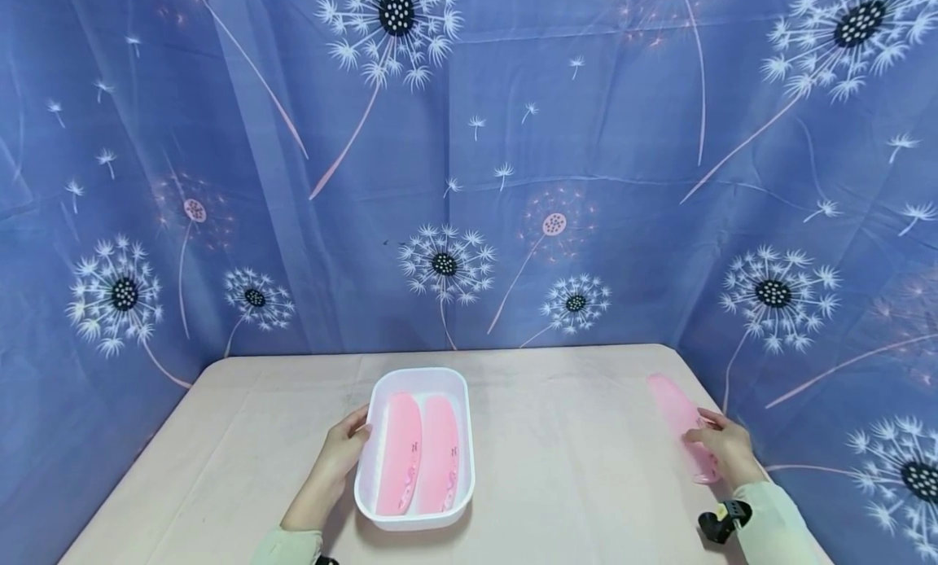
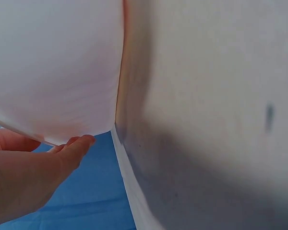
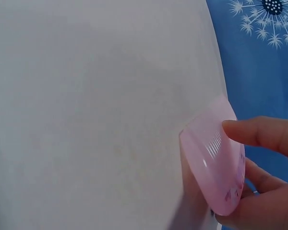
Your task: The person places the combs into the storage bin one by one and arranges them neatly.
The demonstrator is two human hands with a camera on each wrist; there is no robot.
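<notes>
A white plastic tray (image 1: 414, 524) with rounded corners stands at the middle of the table. Two pink combs (image 1: 399, 451), (image 1: 440, 451) lie side by side in it, lengthwise, with small printed patterns along one edge. My left hand (image 1: 339, 455) grips the tray's left rim between thumb and fingers; the left wrist view has this hand (image 2: 43, 167) at the tray's pale side wall (image 2: 57, 72). Over at the table's right, my right hand (image 1: 721, 447) pinches a third pink comb (image 1: 674, 410). Fine teeth show on this comb (image 3: 213, 153) in the right wrist view.
The table (image 1: 572, 451) has a pale pink cloth. Blue curtains (image 1: 513, 142) with dandelion prints hang behind it and along both sides. The right hand is close to the table's right edge. A black device (image 1: 721, 523) sits at the right wrist.
</notes>
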